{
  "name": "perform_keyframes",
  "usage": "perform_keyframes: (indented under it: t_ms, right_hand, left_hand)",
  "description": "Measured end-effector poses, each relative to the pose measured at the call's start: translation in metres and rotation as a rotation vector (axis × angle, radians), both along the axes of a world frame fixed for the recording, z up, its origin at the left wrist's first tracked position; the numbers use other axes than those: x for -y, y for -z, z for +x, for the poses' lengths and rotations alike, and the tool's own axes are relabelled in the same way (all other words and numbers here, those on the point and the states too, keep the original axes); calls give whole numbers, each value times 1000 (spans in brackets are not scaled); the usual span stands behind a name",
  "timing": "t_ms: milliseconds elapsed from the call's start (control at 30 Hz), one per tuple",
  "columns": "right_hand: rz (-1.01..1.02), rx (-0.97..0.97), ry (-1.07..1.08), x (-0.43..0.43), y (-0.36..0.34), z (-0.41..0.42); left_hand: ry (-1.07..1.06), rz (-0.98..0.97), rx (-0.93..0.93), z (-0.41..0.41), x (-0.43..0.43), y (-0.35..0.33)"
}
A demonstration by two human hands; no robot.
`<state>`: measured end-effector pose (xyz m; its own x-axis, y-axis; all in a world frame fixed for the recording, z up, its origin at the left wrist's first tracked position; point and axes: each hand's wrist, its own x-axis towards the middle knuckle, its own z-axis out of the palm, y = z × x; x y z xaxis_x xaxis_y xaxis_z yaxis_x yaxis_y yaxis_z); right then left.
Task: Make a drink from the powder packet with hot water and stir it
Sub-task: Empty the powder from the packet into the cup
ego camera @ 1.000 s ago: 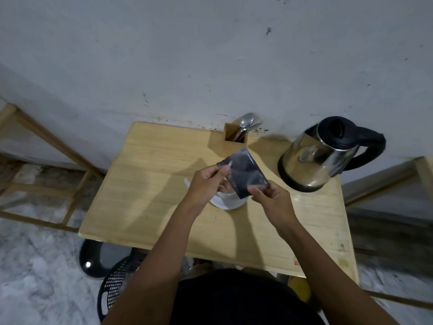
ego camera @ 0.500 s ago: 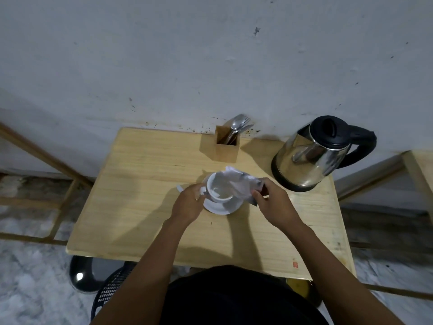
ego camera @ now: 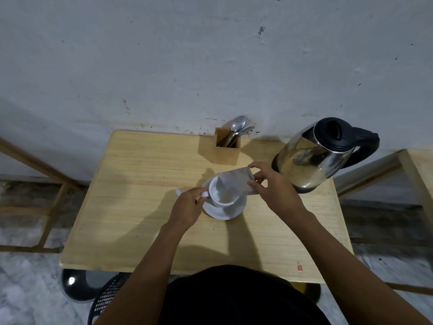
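Now the packet tips over the cup

Right hand [ego camera: 273,187] pinches the powder packet [ego camera: 236,182] at its far end, long axis slanting down-left, mouth over the white cup [ego camera: 222,195]. Left hand [ego camera: 187,208] grips the cup's handle on the saucer [ego camera: 236,211].

1. We count one white ceramic cup [ego camera: 222,193] and one white round saucer [ego camera: 228,211].
2. One silvery powder packet [ego camera: 236,182].
3. One steel kettle with black lid [ego camera: 311,158].
4. One square wooden cutlery holder [ego camera: 227,150]; utensil count unclear.
5. Two bare hands.
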<state>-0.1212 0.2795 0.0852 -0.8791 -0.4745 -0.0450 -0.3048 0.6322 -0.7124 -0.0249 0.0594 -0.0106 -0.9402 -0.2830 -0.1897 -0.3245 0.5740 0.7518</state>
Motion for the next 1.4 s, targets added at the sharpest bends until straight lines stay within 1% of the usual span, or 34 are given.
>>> perform_keyframes:
  t_ms: [100,200,333,400,533,600,667,833,900,967,1100,1233,1300,1400]
  right_hand:
    - [-1,-77,-32,2,2,0]
    - [13,-210,-58,6,3,2]
    - [43,-308,-83,10,3,1]
    - [66,-351,-100,12,2,1]
    - [82,-433,-177,19,0,0]
    - [99,-462,-214,22,0,-1]
    - [94,-449,-203,24,0,-2]
    - [141,-184,-86,14,0,-10]
    - [143,-151,-27,11,1,-12]
    - [135,-164,-6,12,2,-10]
    - [160,-273,28,14,4,-8]
    - [191,-289,53,12,5,-8]
    - [200,-257,37,11,5,-7]
    - [216,-269,62,11,7,-6]
  left_hand:
    - [14,5,5,1,1,0]
    - [27,23,41,1,3,-3]
    - [96,101,103,-2,11,-11]
    - [77,139,77,-6,13,-20]
    - [100,41,-73,-24,8,-34]
    - [106,22,-112,-31,5,-36]
    - [100,6,-125,-35,3,-35]
    - [82,10,-143,-34,3,-33]
    - [95,43,-153,-34,4,-34]
    - [108,75,-162,-35,3,-34]
    - [95,96,-137,-38,3,-25]
    - [58,59,-124,-37,0,-22]
    - [34,24,-128,-36,-1,-23]
    - [27,56,-125,-33,-2,-24]
